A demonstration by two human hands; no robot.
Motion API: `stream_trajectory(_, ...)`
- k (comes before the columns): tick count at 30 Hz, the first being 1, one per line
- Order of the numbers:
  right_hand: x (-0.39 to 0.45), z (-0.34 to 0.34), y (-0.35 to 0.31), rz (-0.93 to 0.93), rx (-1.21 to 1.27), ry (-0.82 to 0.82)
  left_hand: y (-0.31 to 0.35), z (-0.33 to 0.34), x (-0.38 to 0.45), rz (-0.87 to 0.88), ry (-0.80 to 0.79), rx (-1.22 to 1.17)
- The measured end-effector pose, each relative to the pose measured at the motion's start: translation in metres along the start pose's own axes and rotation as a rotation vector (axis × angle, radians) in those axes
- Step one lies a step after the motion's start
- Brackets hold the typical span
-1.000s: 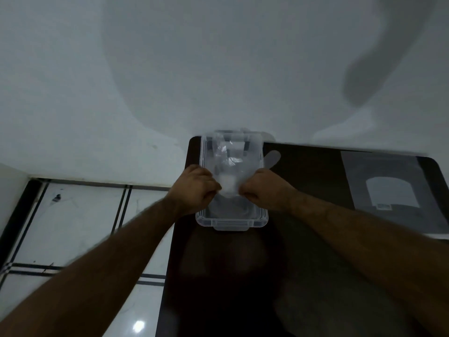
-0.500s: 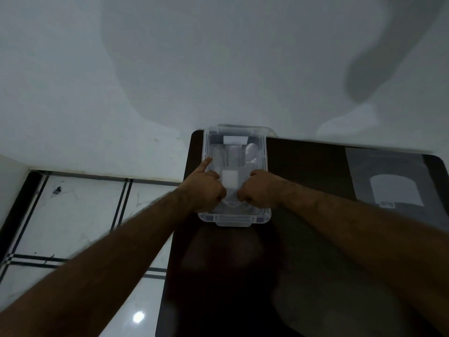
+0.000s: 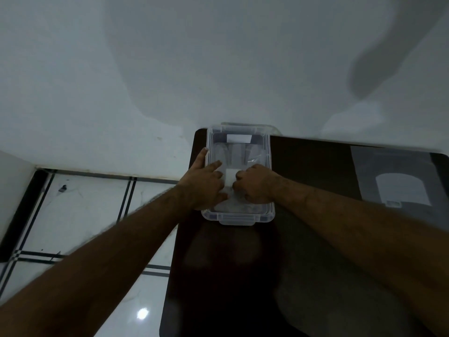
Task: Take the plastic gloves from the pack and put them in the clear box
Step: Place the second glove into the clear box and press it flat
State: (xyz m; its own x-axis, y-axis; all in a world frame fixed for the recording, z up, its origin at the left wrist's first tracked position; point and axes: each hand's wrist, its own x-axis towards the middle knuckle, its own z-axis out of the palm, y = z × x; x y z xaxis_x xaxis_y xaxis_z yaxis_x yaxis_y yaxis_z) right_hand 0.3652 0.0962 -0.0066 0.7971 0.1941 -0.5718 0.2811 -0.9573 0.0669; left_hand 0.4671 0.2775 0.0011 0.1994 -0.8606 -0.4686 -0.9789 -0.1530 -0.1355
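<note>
The clear box [image 3: 239, 217] stands on the dark table's far left part, against the wall. Inside it lie thin see-through plastic gloves [image 3: 239, 154], spread towards the far end. My left hand [image 3: 206, 186] and my right hand [image 3: 255, 184] are both down in the box, close together, pressing on the gloves with a small white patch [image 3: 230, 177] of plastic between them. My left thumb points along the box's left rim. The flat glove pack [image 3: 398, 183] lies at the table's right.
The dark table [image 3: 303, 276] ends at a white wall behind. To the left the table edge drops to a glossy white tiled floor [image 3: 80, 215] with dark lines.
Both hands have gone from holding the glove above the box to pushing it down inside. The glove's fingers that stuck out over the right rim now lie within the box.
</note>
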Motion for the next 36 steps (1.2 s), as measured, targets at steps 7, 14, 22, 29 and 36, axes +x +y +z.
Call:
stream_trajectory(7,-0.004,0.000,0.001,0.036,-0.014,0.013,0.004,-0.010,-0.002,-0.099,0.056,0.065)
stream_trajectory(14,-0.004,-0.004,0.009,0.058,-0.021,0.021,-0.002,-0.018,-0.008,-0.029,0.177,0.013)
stream_trajectory(22,0.003,-0.011,0.017,0.140,-0.071,-0.121,-0.004,-0.011,0.008,0.032,-0.023,0.032)
stream_trajectory(29,0.005,-0.021,0.014,0.144,-0.072,0.001,-0.007,-0.010,0.015,0.035,-0.001,0.039)
stream_trajectory(36,0.002,-0.017,0.009,0.171,-0.043,-0.094,-0.006,-0.002,0.024,0.021,-0.119,0.024)
